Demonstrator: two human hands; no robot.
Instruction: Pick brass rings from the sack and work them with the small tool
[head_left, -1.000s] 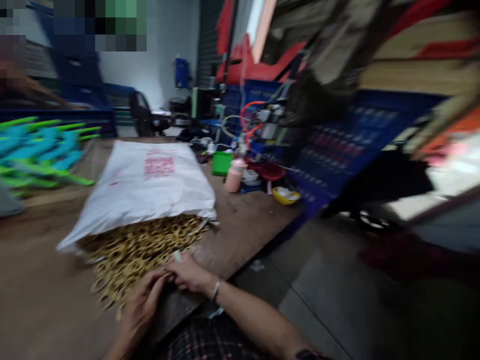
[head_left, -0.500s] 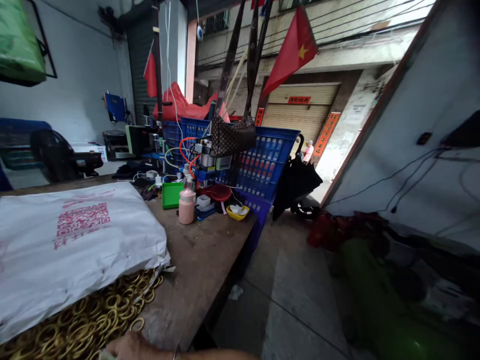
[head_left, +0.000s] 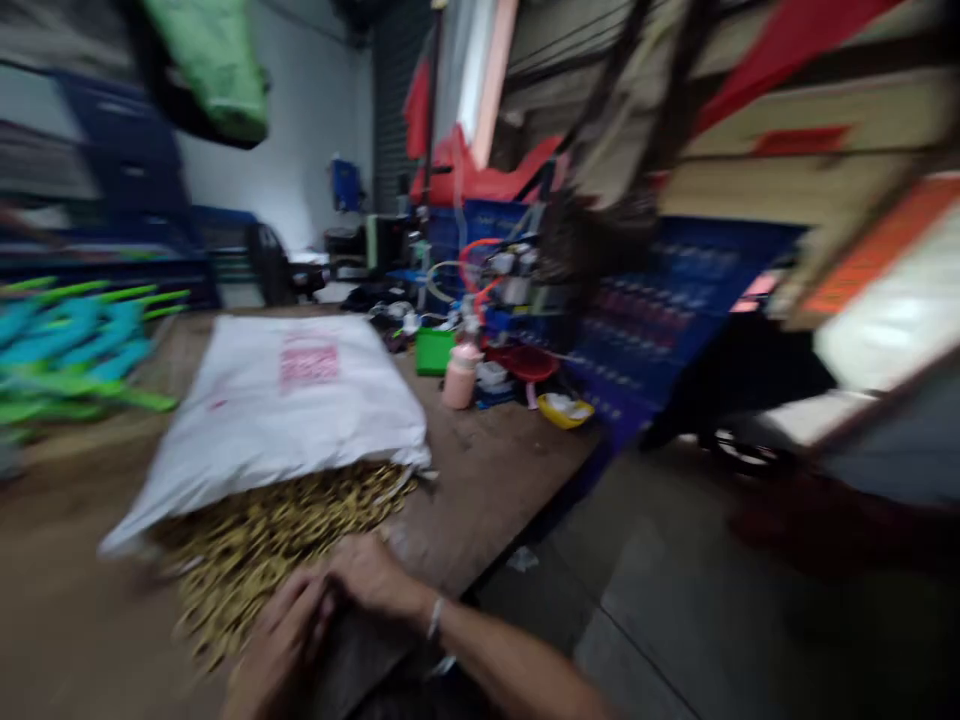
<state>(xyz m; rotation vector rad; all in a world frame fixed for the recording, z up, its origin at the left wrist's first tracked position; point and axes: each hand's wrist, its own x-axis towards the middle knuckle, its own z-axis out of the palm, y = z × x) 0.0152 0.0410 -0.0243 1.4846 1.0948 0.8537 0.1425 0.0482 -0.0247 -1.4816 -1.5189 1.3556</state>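
Frame is motion-blurred. Both hands meet at the near edge of the pile of gold rings (head_left: 277,545), which spills from the open mouth of the white sack (head_left: 292,400) on the wooden table (head_left: 487,480). Right hand (head_left: 371,578) lies curled over the left hand (head_left: 281,640), fingers together; whether either one pinches a ring, cannot tell from the blur. Step looks like picking or sorting rings at the pile's front edge; next move likely calls for a fine pinch on one ring. Sack's long axis runs away from the hands, mouth pointing toward them. Beyond the sack: pink bottle (head_left: 460,375), green box (head_left: 433,352).
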